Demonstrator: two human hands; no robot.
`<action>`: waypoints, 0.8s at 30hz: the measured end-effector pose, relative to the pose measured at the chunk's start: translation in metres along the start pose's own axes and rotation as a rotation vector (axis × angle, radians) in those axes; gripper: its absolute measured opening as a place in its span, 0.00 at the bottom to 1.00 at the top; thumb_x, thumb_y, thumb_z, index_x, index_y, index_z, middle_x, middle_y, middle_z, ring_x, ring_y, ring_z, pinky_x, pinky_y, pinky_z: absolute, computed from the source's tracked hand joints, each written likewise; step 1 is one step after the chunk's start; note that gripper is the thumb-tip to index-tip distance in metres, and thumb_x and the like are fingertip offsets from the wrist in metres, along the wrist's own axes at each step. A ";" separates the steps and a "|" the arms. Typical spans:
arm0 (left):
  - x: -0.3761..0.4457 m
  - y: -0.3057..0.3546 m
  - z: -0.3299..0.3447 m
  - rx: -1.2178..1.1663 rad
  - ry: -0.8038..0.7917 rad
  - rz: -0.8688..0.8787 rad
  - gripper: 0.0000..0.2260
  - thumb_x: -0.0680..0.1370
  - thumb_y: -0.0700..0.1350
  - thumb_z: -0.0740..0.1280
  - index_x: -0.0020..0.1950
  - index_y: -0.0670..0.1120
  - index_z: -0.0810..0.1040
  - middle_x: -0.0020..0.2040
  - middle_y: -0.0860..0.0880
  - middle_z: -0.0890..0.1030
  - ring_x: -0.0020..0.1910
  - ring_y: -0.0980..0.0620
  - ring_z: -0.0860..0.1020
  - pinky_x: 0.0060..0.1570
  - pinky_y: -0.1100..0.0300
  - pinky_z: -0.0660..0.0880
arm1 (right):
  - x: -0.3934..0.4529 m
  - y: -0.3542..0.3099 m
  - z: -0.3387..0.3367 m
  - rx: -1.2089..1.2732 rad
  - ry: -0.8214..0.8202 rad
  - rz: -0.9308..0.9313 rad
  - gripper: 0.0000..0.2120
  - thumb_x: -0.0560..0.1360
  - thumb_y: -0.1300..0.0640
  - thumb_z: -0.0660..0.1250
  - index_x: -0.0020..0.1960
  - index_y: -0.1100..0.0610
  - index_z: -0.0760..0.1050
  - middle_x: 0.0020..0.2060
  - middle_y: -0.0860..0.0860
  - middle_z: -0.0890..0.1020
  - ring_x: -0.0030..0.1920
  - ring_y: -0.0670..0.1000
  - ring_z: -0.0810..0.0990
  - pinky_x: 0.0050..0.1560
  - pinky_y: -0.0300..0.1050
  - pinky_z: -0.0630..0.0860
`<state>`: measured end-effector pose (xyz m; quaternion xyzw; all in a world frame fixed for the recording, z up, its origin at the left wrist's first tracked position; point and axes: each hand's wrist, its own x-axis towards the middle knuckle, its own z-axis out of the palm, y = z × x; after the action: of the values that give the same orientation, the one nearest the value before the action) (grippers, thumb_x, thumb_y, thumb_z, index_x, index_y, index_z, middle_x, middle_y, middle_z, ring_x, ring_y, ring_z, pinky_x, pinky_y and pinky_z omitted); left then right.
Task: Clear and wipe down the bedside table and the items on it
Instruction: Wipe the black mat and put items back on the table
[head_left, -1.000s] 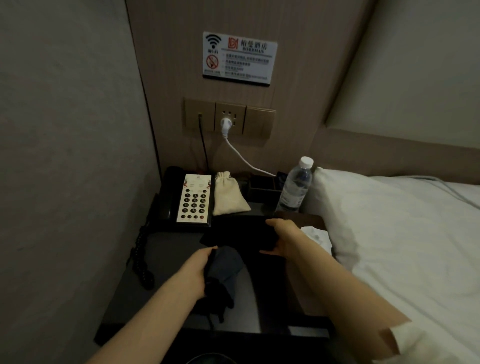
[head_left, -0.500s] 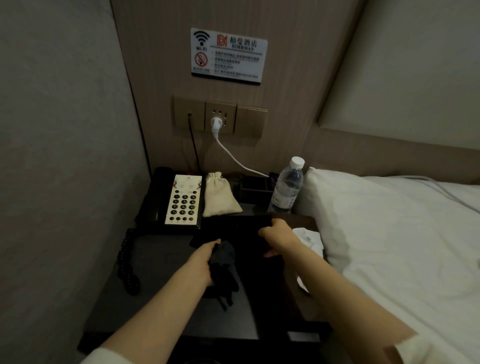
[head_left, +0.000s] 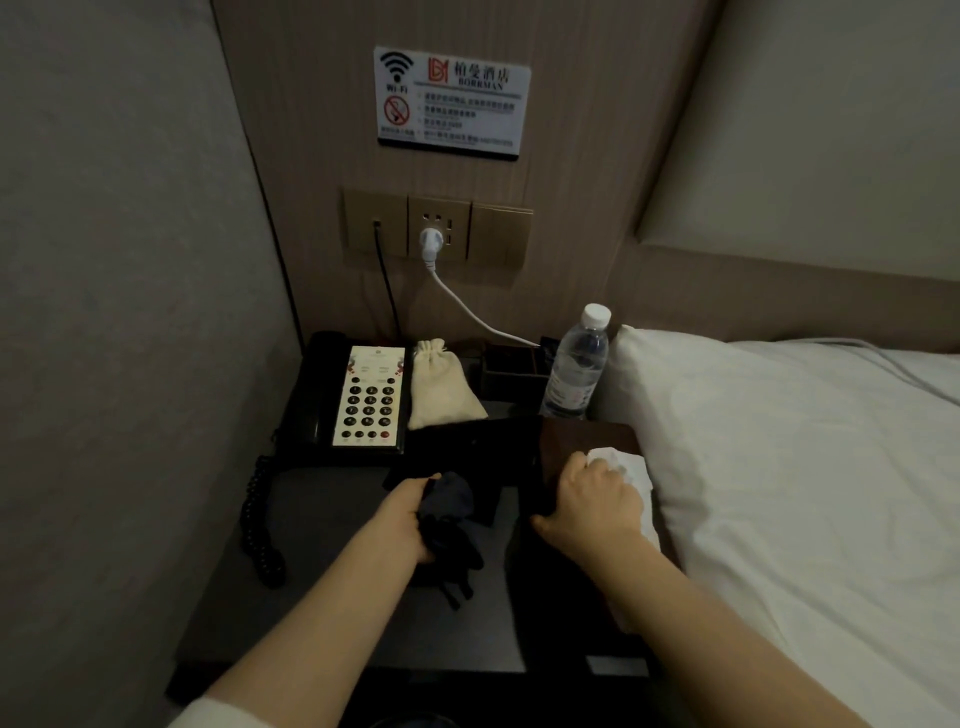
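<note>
Head view, the only one we have, shows the dark, matte bedside table (head_left: 332, 587) well short of cleared. At its back stand the black corded telephone with a cream keypad panel (head_left: 358, 400), the small cream drawstring cloth pouch (head_left: 441, 387), a dark boxy organiser (head_left: 506, 366) and the clear plastic water bottle with a white cap (head_left: 576, 369), none of them lifted off yet. We judge the task to be early or midway: most items remain to be moved and wiped, and we cannot tell how much of the top has been wiped.

Our left hand (head_left: 415, 519) is clenched around a crumpled dark blue-grey cloth (head_left: 449, 525), soft and bunched, with loose ends trailing onto the tabletop near the front. Our right hand (head_left: 597, 499) has its fingers curled over a crumpled white tissue (head_left: 626, 467), which lies on a flat dark brown tray (head_left: 587, 436) at the table's right edge, just beside the white pillow (head_left: 779, 467). It looks like a grasp on the tissue, though the fingertips are hidden. A dark flat thing (head_left: 467, 447) lies between the cloth and the pouch; we cannot tell what it is.

The phone's coiled cord (head_left: 260, 519) hangs down the table's left side, springy and glossy. A white cable (head_left: 467, 306) runs from the wall socket (head_left: 439, 228) down behind the bottle.
</note>
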<state>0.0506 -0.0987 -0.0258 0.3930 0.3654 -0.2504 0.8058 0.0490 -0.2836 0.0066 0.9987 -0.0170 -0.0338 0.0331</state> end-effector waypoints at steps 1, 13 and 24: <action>-0.001 0.000 0.000 -0.001 -0.002 0.004 0.15 0.81 0.49 0.61 0.40 0.40 0.74 0.38 0.43 0.75 0.36 0.47 0.74 0.37 0.57 0.70 | -0.001 0.000 0.001 0.027 -0.009 0.021 0.32 0.68 0.35 0.69 0.59 0.57 0.65 0.56 0.56 0.76 0.56 0.56 0.77 0.46 0.47 0.72; 0.008 -0.001 0.011 -0.062 -0.034 0.042 0.14 0.83 0.48 0.56 0.50 0.41 0.76 0.47 0.42 0.77 0.49 0.41 0.76 0.48 0.57 0.72 | -0.022 0.008 0.004 0.339 0.066 0.096 0.29 0.68 0.38 0.65 0.57 0.55 0.57 0.46 0.52 0.76 0.49 0.58 0.80 0.40 0.47 0.67; 0.028 0.001 0.035 -0.004 0.116 0.117 0.20 0.85 0.42 0.50 0.73 0.33 0.62 0.73 0.35 0.65 0.73 0.39 0.64 0.70 0.53 0.63 | -0.051 0.022 -0.009 0.644 0.077 0.177 0.22 0.69 0.44 0.69 0.48 0.51 0.57 0.36 0.45 0.70 0.30 0.42 0.68 0.26 0.37 0.58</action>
<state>0.0822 -0.1298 -0.0330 0.4258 0.3885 -0.1787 0.7974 -0.0018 -0.3029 0.0205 0.9531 -0.1124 0.0142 -0.2805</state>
